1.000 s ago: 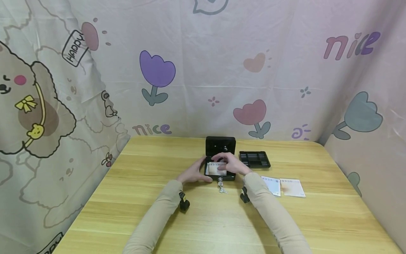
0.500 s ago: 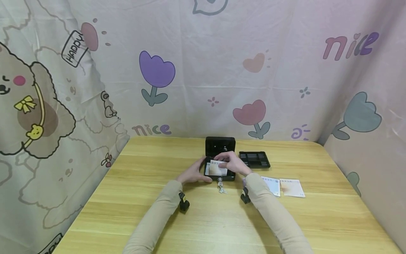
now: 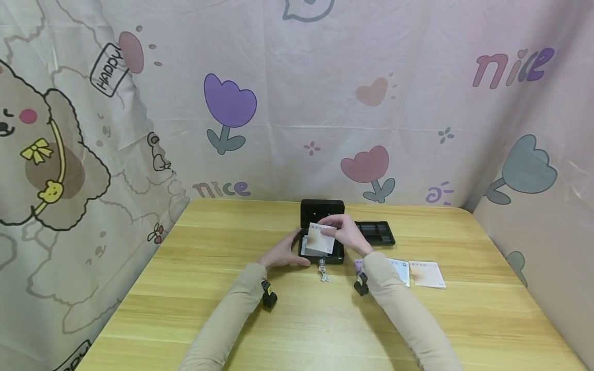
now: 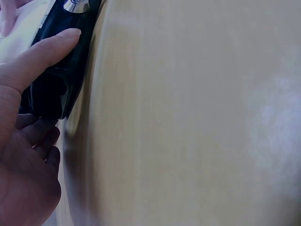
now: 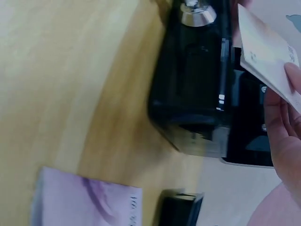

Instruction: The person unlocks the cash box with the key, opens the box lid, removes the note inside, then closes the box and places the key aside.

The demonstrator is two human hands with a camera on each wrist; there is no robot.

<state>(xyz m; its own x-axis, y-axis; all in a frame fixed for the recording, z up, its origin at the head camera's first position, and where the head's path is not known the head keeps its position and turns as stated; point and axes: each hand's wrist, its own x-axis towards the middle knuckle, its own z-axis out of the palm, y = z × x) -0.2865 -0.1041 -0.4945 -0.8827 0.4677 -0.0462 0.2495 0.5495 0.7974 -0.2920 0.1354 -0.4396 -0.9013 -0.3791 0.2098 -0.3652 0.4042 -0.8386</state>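
Observation:
A black cash box (image 3: 339,253) stands on the table with its lid (image 3: 322,207) raised. My left hand (image 3: 280,252) grips its front left corner, the thumb lying along the front wall in the left wrist view. Between thumb and fingers, my right hand (image 3: 349,234) pinches a small white-and-orange notepad (image 3: 319,239), tilted over the box opening. The right wrist view shows the notepad's thick edge (image 5: 265,77). Another pale paper piece (image 3: 306,251) lies inside the box, partly covered. A silver lock (image 5: 198,17) sits in the front wall, with keys (image 3: 323,273) hanging from it.
A black compartment tray (image 3: 377,233) lies right of the box, partly behind my right hand. Along the right forearm lie a purple pad (image 5: 89,200), a blue-white pad (image 3: 401,270) and a white-and-orange pad (image 3: 428,274). A printed curtain (image 3: 278,103) closes off the back.
My right hand has lifted the white-and-orange notepad up from inside the box, shifting slightly up and right. More of the purple pad now shows beside the right wrist. The left hand has stayed put.

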